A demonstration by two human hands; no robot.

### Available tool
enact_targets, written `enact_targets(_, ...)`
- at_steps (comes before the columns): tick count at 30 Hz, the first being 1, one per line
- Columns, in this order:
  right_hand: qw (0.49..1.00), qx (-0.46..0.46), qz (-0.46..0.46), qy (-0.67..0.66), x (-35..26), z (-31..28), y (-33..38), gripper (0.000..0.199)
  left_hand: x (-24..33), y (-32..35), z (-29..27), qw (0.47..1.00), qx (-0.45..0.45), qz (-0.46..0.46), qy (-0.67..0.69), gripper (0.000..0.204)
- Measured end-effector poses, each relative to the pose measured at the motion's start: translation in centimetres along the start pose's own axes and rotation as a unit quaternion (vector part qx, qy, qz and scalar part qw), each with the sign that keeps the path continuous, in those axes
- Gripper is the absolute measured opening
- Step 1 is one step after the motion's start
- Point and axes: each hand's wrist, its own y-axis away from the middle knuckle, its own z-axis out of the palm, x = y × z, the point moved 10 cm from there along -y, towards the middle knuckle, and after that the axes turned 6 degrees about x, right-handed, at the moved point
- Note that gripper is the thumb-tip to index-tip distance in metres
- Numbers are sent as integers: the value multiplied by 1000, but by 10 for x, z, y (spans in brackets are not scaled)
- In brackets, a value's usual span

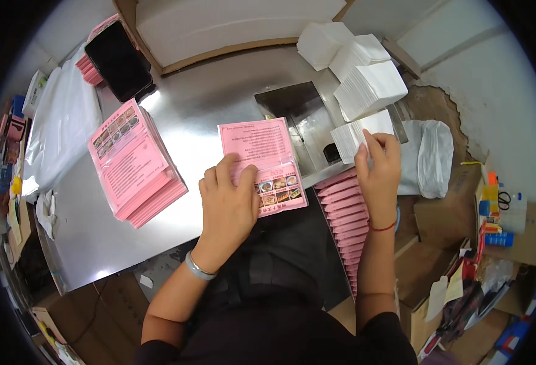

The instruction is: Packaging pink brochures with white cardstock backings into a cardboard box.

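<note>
In front of me a pink printed paper packet [259, 137] lies on the metal table, its lower part showing small food pictures. My left hand [228, 191] rests on its lower left part, fingers a little apart and bent against the surface. My right hand [378, 167] reaches to the nearest stack of folded white napkins [345, 139]. Its thumb and fingers pinch at the top edge of that stack; how many napkins they grip cannot be seen. More napkin stacks [374, 88] stand behind it.
A thick pile of pink packets [131, 164] is at the left, with a black phone [119, 61] on another pile behind. Filled pink packets [344, 222] stand in a row by my right forearm. A metal-edged opening [304, 115] lies beside the napkins. Cardboard boxes [447, 216] are at the right.
</note>
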Motion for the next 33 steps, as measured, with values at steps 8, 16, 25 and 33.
enact_targets(8, 994, 16, -49, -95, -56, -1, 25, 39, 8, 4, 5, 992, -48, 83, 83, 39)
enact_targets(16, 936, -291, -197, 5, -100, 126, 37, 20, 51, -21, 15, 956, -128, 110, 238, 59)
enact_targets(25, 993, 101, 56, -39, -25, 11, -16, 17, -172, 19, -107, 961, 71, -164, -211, 38)
enact_targets(33, 998, 22, 24, 58, -1, 16, 1, 24, -53, -6, -27, 999, 37, 35, -20, 22)
